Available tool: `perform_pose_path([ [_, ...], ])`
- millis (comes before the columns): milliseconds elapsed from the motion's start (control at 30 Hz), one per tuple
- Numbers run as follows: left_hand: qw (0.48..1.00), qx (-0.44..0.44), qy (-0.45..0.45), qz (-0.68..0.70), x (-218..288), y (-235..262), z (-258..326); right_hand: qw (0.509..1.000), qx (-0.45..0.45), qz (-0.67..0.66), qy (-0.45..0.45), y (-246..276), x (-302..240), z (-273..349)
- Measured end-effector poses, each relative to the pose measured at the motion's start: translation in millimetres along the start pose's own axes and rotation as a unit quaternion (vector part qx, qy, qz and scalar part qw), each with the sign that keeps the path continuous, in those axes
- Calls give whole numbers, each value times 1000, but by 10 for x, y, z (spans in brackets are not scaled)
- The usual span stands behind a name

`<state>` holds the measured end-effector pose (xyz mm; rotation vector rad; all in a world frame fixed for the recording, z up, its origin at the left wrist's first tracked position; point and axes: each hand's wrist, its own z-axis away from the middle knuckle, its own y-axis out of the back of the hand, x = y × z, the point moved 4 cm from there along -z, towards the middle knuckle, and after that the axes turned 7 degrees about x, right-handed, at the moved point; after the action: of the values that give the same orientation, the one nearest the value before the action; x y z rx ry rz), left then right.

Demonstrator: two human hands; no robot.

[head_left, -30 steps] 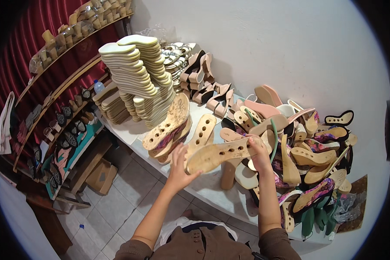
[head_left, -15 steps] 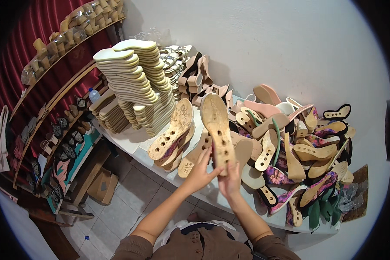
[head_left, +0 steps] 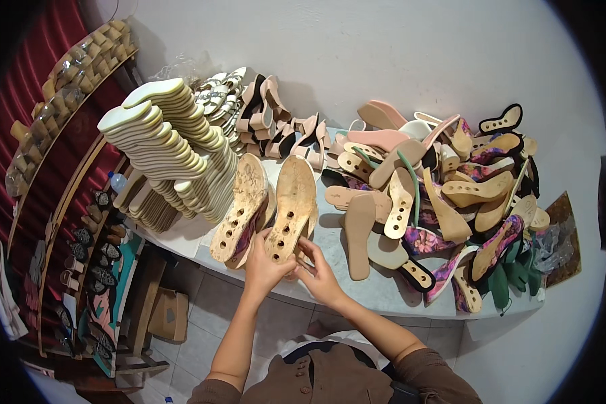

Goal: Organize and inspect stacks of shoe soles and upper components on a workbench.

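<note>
Holed sole (head_left: 295, 188) moved left, mostly hiding another sole (head_left: 312, 221).

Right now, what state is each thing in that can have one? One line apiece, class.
Wooden sole: holed side facing up
Left hand: closed on the sole's lower end
Right hand: fingers bent at its right edge, firmness of grip unclear
Cream soles: stacked high
Mixed soles: heaped loosely
Clear plastic: crumpled
White cloth: hanging
Bottle: capped
</note>
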<state>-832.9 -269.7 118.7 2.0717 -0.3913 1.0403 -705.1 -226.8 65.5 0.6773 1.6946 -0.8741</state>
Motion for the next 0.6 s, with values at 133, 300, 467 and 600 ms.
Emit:
perform_pose_path([
  [133,1000,-10,7,15,-121,-63,65,999,14,25,-14,64,6,-40],
  [300,999,-25,7,42,-268,-118,115,999,26,16,22,49,94,-18],
  [467,997,-21,18,68,-321,-118,131,999,31,10,34,18,67,2],
  [600,998,-41,16,54,-292,-106,85,998,28,39,42,43,62,-7],
])
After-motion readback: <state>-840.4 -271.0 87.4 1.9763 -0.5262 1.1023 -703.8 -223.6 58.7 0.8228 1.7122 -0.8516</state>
